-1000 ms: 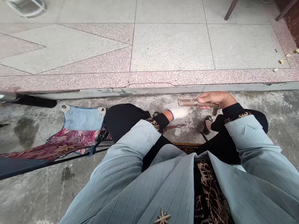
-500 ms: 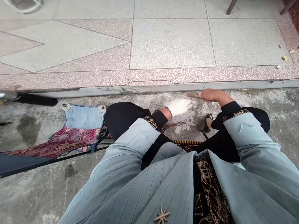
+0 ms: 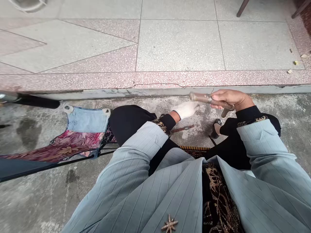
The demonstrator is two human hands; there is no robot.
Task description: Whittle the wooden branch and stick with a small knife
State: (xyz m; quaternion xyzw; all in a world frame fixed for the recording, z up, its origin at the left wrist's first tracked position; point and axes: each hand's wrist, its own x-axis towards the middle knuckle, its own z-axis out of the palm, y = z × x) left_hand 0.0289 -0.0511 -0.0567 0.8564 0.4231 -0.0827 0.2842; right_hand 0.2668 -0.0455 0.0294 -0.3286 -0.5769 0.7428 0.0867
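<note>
My right hand (image 3: 229, 98), bare, is closed around a brown stick-like tool (image 3: 200, 97). A band of wire circles the tool near my fingers, and a short stub sticks out below my palm. The thick end points left, above my left hand (image 3: 186, 110), which wears a white knitted glove. The gloved fingers are curled together low over the concrete; what they hold, if anything, is hidden. Closer to me, a thin reddish-brown stick (image 3: 183, 128) with a grey band shows past my left cuff, its near end out of sight.
A raised tiled step (image 3: 179, 45) runs across in front. At left stand a folding seat of denim and flowered cloth (image 3: 80, 136) and a black-gripped pole (image 3: 39, 101). Between my knees shows a woven seat edge (image 3: 194, 149). A dark shoe (image 3: 215, 127) rests on the concrete (image 3: 36, 200).
My right hand has risen and shifted right with the brown tool, which shows more fully now. The gloved left hand has stayed almost in place.
</note>
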